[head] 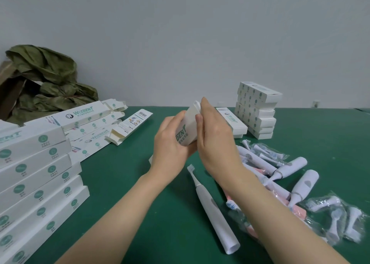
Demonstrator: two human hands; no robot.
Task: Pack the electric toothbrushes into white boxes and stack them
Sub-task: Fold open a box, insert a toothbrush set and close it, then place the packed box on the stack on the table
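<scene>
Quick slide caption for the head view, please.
Packing step: left hand and right hand hold a white box over the green table; toothbrush lies below, stacked boxes behind.

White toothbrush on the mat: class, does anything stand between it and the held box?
Nothing visible does. The white toothbrush lies uncovered, near the box gripped by left hand and right hand.

Item one: crumpled olive-green sheeting [46, 77], heaped at upper left against my pale grey wall [180, 33]. Item two: brown cardboard carton [10, 91], partly under it, left edge. Item three: dark green table covering [130, 183] before me.
</scene>
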